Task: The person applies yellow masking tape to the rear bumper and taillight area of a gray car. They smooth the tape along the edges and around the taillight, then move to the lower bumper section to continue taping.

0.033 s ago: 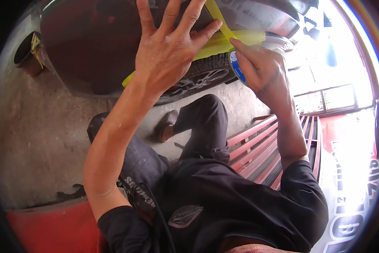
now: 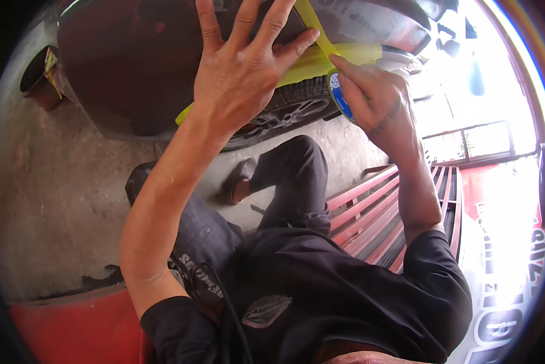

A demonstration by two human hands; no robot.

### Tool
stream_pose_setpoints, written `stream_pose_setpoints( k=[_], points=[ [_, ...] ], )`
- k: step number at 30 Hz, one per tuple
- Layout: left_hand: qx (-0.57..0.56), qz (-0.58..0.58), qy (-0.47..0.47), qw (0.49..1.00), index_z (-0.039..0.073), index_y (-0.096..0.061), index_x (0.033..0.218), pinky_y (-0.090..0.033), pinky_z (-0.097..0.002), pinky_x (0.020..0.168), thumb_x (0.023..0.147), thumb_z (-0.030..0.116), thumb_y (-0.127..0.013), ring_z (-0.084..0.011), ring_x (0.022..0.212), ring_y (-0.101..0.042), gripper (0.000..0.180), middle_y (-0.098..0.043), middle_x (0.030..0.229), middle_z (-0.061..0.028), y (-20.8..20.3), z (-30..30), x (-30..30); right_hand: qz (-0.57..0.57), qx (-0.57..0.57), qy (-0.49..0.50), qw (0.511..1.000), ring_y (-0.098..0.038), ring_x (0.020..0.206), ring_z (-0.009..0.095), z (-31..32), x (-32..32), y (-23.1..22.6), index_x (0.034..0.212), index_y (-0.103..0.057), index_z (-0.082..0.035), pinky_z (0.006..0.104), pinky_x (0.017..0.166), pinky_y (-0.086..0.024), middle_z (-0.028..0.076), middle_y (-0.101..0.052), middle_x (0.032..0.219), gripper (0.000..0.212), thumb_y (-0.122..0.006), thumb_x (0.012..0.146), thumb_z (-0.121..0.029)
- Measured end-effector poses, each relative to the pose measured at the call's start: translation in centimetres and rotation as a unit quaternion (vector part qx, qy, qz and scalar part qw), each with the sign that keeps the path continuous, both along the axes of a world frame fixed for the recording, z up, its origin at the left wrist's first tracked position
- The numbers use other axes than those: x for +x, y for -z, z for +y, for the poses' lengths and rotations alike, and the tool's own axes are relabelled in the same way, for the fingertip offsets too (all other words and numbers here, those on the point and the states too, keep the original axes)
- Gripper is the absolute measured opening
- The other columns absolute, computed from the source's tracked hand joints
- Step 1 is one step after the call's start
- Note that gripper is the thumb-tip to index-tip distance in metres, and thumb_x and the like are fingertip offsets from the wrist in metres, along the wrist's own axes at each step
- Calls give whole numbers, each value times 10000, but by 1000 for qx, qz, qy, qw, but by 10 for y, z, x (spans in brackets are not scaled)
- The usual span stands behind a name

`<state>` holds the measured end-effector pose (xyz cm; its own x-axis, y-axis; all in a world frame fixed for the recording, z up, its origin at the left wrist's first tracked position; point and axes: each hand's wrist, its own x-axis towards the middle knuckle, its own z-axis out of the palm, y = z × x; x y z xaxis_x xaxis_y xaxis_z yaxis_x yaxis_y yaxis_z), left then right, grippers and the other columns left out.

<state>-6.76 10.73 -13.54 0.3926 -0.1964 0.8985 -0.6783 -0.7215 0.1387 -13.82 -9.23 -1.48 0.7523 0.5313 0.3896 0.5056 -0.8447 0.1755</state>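
My left hand lies with fingers spread on the dark body panel of a car. Its thumb tip touches a strip of yellow-green masking tape that runs from the top of the view toward my other hand. My right hand is closed around the masking tape roll, whose side shows a blue label; its index fingertip is at the strip. More yellow-green tape covers the edge of the wheel arch, partly hidden behind my left hand. Beneath it sits the car's wheel, with a dark tyre.
A red slatted bench stands on the right, under my right arm. A dark bucket is at the far left. A red surface lies at lower left on the concrete floor. My bent legs are below the car.
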Motion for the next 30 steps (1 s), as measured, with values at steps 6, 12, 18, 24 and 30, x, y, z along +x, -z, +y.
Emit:
stream_pose_setpoints(
  k=[6, 12, 18, 24, 30],
  points=[
    [4, -19, -17, 1000, 244, -737, 1354, -68, -845, 1184, 966, 226, -623, -443, 1580, -291, 405, -332, 1698, -201, 4, -2, 4, -11, 9, 13, 1000, -687, 734, 357, 2, 0, 3, 1198, -777, -35, 451, 695, -542, 175, -659, 759, 290, -672, 939, -112],
    [13, 5, -6, 1000, 260, -700, 1403, -62, -847, 1183, 908, 127, -670, -455, 1585, -278, 513, -314, 1704, -212, -2, -5, -6, -10, 22, 17, 1000, -693, 724, 358, 4, -3, 1, 1185, -785, -42, 449, 690, -547, 174, -668, 770, 288, -660, 938, -120],
    [51, 36, -14, 998, 209, -718, 1377, -235, -699, 1201, 868, 32, -704, -393, 1483, -418, 539, -446, 1596, -205, -6, 6, -10, -18, 32, 7, 999, -697, 709, 352, 5, 1, 4, 1184, -788, -59, 445, 677, -550, 161, -670, 762, 288, -663, 933, -121],
    [-182, -86, -28, 979, 125, -784, 972, -499, -414, 784, 906, 119, -773, -246, 845, -653, 67, -692, 958, -19, -8, 17, -2, -38, 29, -1, 999, -698, 714, 355, 4, 5, 6, 1172, -789, -65, 452, 689, -557, 148, -678, 765, 273, -668, 945, -159],
    [-211, 55, -1, 976, 74, -585, 679, -424, -422, 511, 895, 266, -836, -305, 521, -549, 384, -575, 598, -87, -33, -15, -2, -30, 36, 10, 999, -703, 735, 361, 3, 3, 4, 1168, -785, -70, 462, 712, -561, 141, -691, 788, 263, -671, 956, -177]
  ],
)
